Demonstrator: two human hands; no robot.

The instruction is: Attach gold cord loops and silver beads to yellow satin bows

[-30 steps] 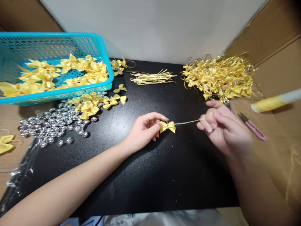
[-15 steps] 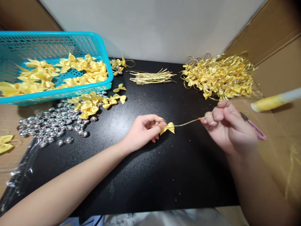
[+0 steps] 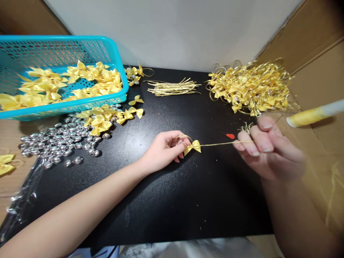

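Close to the table's middle, my left hand (image 3: 168,147) pinches a small yellow ribbon bow (image 3: 195,146) with a thin gold cord loop (image 3: 185,138) at its back. From the bow a yellow thread (image 3: 217,144) runs straight and taut to the right. My right hand (image 3: 271,150) is closed on that thread, fingers curled. A thin dark line above its fingertips may be a needle; I cannot tell. Beside this hand lie a small red flat piece (image 3: 230,136) and a tuft of thread ends (image 3: 245,128).
A turquoise basket (image 3: 122,71) of yellow bows stands at left, with silver beads (image 3: 64,139) and loose bows (image 3: 100,120) before it. Gold cord lengths (image 3: 173,87) lie at the back. Finished-looking looped bows (image 3: 249,87) are heaped at right, near a yellow-white thread cone (image 3: 311,114).
My right hand has moved a little right and down, and the thread is straighter. The red piece and thread tuft now show beside it. My left hand stays nearly still.
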